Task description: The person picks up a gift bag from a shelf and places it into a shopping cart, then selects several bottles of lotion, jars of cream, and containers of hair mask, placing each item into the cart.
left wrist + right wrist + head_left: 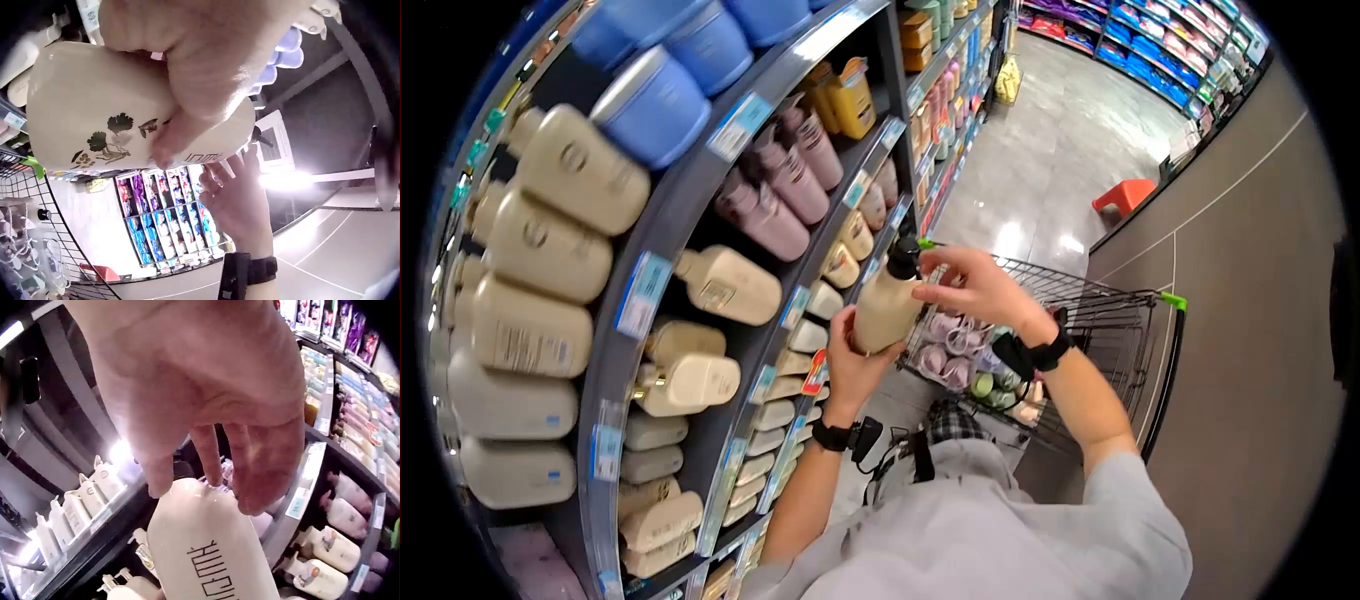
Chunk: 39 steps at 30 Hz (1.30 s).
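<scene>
A cream pump bottle (885, 312) with a black pump top (903, 257) is tilted in front of the shelves. My left hand (852, 362) grips it low on its body, thumb across the printed front in the left wrist view. Green leaf prints mark this bottle (94, 106) there. At the neck, my right hand (980, 288) has its thumb and fingers around the pump top. From the right wrist view, the fingertips of this hand (212, 381) lie at the bottle's shoulder and partly hide the black pump.
Shelves on the left hold cream bottles (565, 245), blue tubs (655, 105) and mauve pump bottles (765, 215). A wire shopping cart (1090, 305) containing mauve and green items stands close on the right. Further off are a red stool (1124, 195) and a grey wall (1250, 300).
</scene>
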### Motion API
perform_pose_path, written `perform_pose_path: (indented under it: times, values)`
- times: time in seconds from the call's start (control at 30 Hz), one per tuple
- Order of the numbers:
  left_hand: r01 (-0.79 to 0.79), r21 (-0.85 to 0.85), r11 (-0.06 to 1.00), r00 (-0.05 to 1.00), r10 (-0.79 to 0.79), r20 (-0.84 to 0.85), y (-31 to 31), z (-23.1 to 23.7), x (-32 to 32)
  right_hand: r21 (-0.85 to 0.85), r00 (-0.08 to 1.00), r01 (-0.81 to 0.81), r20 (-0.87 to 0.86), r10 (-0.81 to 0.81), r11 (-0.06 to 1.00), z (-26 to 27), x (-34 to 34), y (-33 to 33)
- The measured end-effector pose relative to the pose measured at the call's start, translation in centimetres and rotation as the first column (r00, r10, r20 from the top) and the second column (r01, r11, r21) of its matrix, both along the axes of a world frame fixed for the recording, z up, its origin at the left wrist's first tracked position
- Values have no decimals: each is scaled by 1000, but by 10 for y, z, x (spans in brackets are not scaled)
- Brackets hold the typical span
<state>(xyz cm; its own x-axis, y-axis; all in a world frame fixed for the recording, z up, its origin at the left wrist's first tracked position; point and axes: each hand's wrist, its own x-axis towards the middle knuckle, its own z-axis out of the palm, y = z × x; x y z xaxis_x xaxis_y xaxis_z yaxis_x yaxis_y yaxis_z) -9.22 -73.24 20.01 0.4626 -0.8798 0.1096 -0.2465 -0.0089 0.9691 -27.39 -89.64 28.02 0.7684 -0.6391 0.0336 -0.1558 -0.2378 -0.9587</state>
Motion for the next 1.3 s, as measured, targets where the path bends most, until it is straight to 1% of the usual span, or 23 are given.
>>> perform_pose_path:
  times: [0.13,0.23,0.3,0.37,0.43,0.47,0.5,0.57,0.6,0.63,0.7,0.77,0.83,0.9,0.93,0.97,1.0,1.03,1.07,1.1,1.13,1.17,1.3]
  values:
    - [12,69,998,999,-14,36,-33,-29,-5,36,997,64,32,-65,997,-42,-6,-29]
    - [24,177,984,996,-39,80,-46,-53,-9,138,997,66,-42,-60,988,-81,-4,-43]
    - [-7,232,973,986,-32,164,-52,-72,-14,-22,977,95,-188,-98,995,-114,-2,-51]
    - [-19,252,968,987,-21,157,-53,-91,-14,-67,984,75,-159,-85,995,-140,0,-56]
    - [-29,329,944,985,-29,170,-52,-98,-17,311,997,73,12,-81,948,-153,2,-57]
    - [-43,370,928,984,-24,175,-52,-102,-19,486,999,51,-36,-38,873,-158,3,-59]
    - [-48,391,919,985,-21,169,-54,-112,-18,505,999,47,-42,-30,862,-169,6,-61]
    - [-68,349,935,978,-7,209,-50,-135,-18,334,995,61,55,-84,941,-197,10,-55]
    - [-85,382,920,977,2,212,-50,-137,-20,244,995,41,-102,-16,969,-197,11,-57]
    - [-84,377,922,974,-3,225,-51,-146,-20,260,994,37,-111,-8,965,-201,13,-50]
    - [-131,394,910,968,31,250,-55,-158,-21,69,999,53,-8,-53,996,-205,23,-41]
    - [-141,389,910,957,26,288,-62,-175,-17,55,999,13,-46,-11,998,-209,28,-41]
    - [-155,385,910,945,22,328,-67,-193,-13,-236,996,43,84,-24,971,-237,37,-44]
    - [-184,389,903,909,6,418,-82,-210,-10,-287,997,3,75,20,958,-262,38,-54]
    - [-172,376,910,957,64,283,-88,-220,-11,-318,1000,-12,22,20,948,-272,38,-60]
    - [-176,491,853,956,29,292,-94,-229,-8,-350,999,-23,-30,14,936,-282,40,-69]
    - [-143,468,872,990,126,68,-106,-242,-5,-300,996,-70,-78,49,951,-291,42,-78]
    - [-117,450,885,963,211,-166,-110,-253,-7,-297,995,-78,-82,56,952,-302,43,-85]
    - [-86,496,864,869,309,-387,-110,-266,-9,-341,995,-62,-97,30,938,-315,46,-91]
    - [-50,536,843,713,406,-572,-124,-257,-11,-378,994,-50,-111,8,924,-328,49,-98]
    - [3,517,856,616,406,-675,-128,-264,-11,-428,996,-31,-92,-10,903,-340,51,-106]
    - [52,496,867,493,409,-768,-132,-273,-8,-406,988,-75,-157,12,911,-345,52,-114]
    - [85,521,849,471,427,-772,-157,-292,-2,-410,971,-163,-226,73,898,-395,64,-143]
